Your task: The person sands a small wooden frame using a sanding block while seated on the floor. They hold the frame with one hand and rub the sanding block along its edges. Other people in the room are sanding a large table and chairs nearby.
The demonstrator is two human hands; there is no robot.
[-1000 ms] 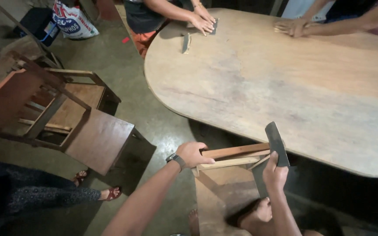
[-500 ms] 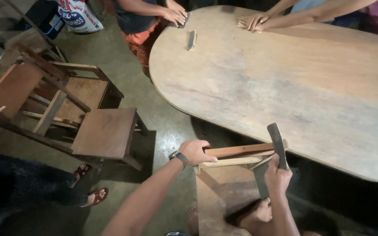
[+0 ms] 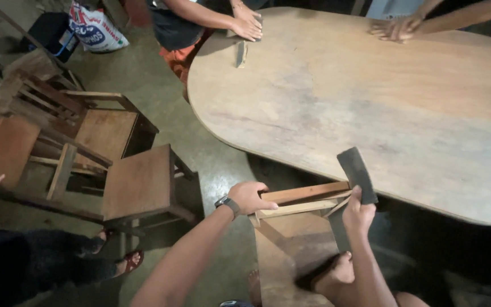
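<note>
My left hand (image 3: 249,196), with a watch on its wrist, grips the top rail of a wooden chair back (image 3: 305,200) just below the big oval wooden table (image 3: 370,102). My right hand (image 3: 359,214) holds a dark rectangular sheet of sandpaper (image 3: 357,168) against the right end of that rail. The sheet's upper half stands up over the table's near edge. My foot (image 3: 336,273) rests on the chair's seat (image 3: 282,250) beneath the rail.
Two wooden chairs (image 3: 109,165) stand to the left on the concrete floor. Other people's hands (image 3: 245,25) press on the table's far edge, another pair (image 3: 396,27) at the far right. A seated person's leg and sandal (image 3: 126,261) are at lower left.
The view has shifted, so the table and chairs sit further right in frame. My hands keep their grip on the rail and sandpaper.
</note>
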